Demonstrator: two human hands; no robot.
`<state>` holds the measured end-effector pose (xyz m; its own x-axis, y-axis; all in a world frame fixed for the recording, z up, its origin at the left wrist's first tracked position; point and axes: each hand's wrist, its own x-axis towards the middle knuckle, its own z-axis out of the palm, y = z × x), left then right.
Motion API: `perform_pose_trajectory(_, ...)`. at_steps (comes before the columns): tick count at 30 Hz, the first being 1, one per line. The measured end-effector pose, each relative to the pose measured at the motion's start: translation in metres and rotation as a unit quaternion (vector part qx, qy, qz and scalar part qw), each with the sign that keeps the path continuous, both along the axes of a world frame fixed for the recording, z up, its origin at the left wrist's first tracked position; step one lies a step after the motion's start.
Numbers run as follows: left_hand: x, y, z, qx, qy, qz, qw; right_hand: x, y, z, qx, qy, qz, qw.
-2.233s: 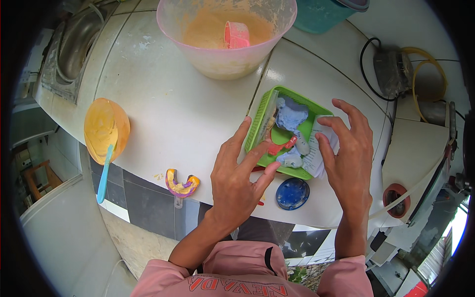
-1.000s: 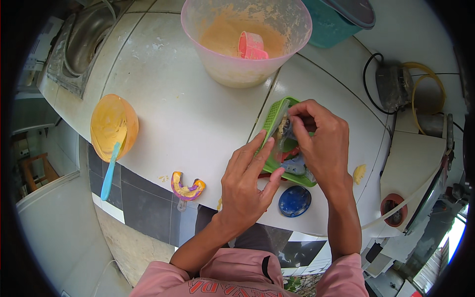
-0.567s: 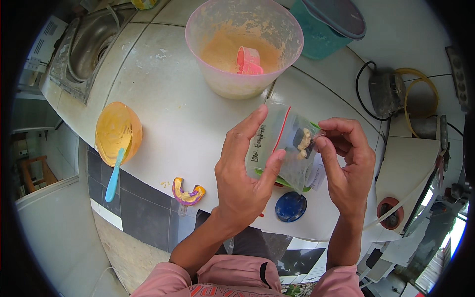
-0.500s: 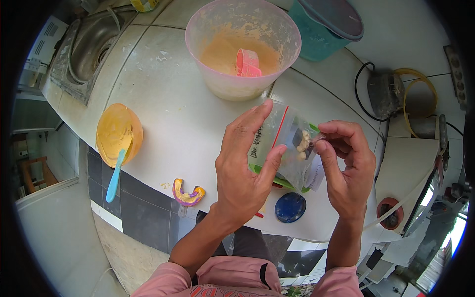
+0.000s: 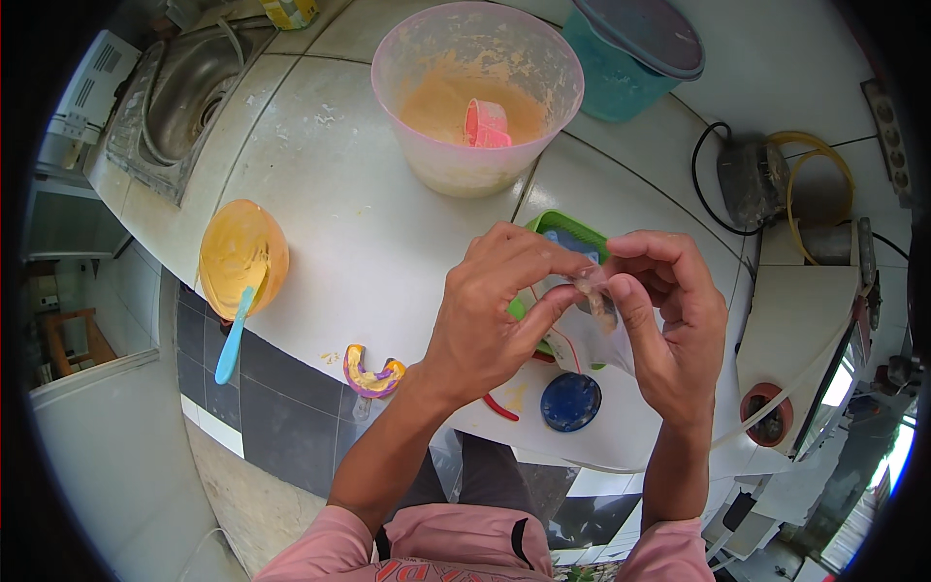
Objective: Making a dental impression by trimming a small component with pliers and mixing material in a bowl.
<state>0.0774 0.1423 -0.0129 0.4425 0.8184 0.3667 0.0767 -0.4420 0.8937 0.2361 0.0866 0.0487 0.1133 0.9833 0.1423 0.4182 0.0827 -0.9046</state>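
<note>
Laid with dark tiles (image 5: pixel 288 427) at eight o'clock, with a steel sink (image 5: pixel 184 112) at ten and daylight (image 5: pixel 903 448) at four.

The small clear bag of thin plastic (image 5: pixel 598 302) looks creased and shiny; the round blue plastic disc (image 5: pixel 570 403), glossy; the grey metal sink basin (image 5: pixel 184 102), dull.

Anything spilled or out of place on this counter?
Yes, minor mess: yellow crumbs lie loose beside the U-shaped tray, whose clear handle pokes past the front edge of the counter. Whitish smears mark it right of the sink.
</note>
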Motion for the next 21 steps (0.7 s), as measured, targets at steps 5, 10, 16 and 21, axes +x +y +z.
perform_pose_trajectory(5, -0.017, -0.010, -0.005, -0.121, -0.078, 0.037, 0.989, -0.011, -0.005, -0.006, -0.101, 0.116, -0.055, 0.987)
perform_pose_trajectory(10, 0.003, -0.044, 0.000, -0.091, -0.090, 0.071, 0.989, 0.009, -0.049, -0.009, -0.139, 0.076, -0.081, 0.984)
perform_pose_trajectory(16, -0.017, -0.071, -0.005, -0.161, -0.094, 0.111, 0.976, -0.002, -0.076, -0.015, -0.164, 0.084, -0.081, 0.980)
perform_pose_trajectory(21, -0.035, -0.087, 0.002, -0.266, -0.145, 0.103, 0.947, -0.019, -0.088, -0.013, -0.191, 0.060, -0.109, 0.974)
